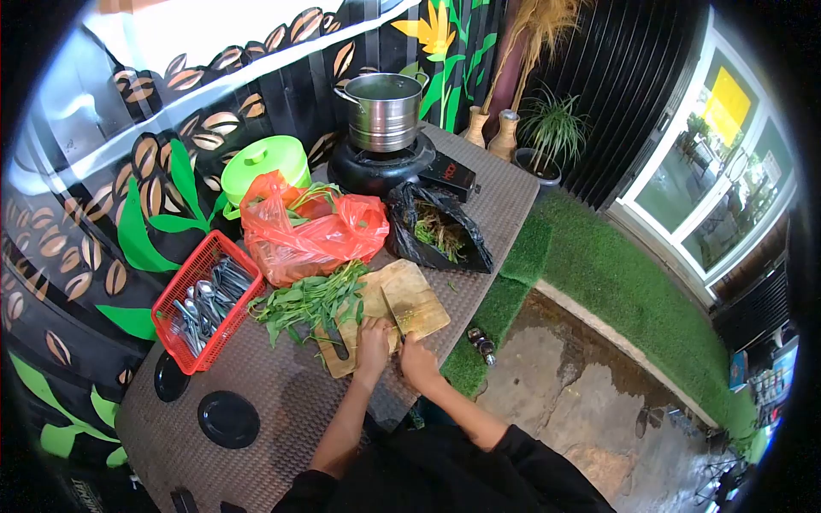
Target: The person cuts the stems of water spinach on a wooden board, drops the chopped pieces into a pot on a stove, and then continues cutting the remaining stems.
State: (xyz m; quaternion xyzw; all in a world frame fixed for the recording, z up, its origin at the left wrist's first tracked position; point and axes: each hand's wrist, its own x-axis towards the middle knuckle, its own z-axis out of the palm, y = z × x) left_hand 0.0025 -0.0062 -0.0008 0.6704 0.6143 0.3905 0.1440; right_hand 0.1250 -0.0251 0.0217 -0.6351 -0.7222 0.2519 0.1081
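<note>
A wooden cutting board [421, 295] lies on the brown table. A heap of leafy green stems [312, 299] rests across its left part and onto the table. My left hand [373, 340] presses down on the greens at the board's near edge. My right hand [418, 359] grips a knife [392, 314] whose blade points away from me over the board. Chopped green bits [414, 318] lie beside the blade.
An orange plastic bag [312, 232] of greens, a black bag [438, 227] of scraps, a red basket [205, 299] of cutlery, a green lidded container [263, 162] and a steel pot [383, 109] on a black burner stand behind. Two black discs [228, 419] lie near left.
</note>
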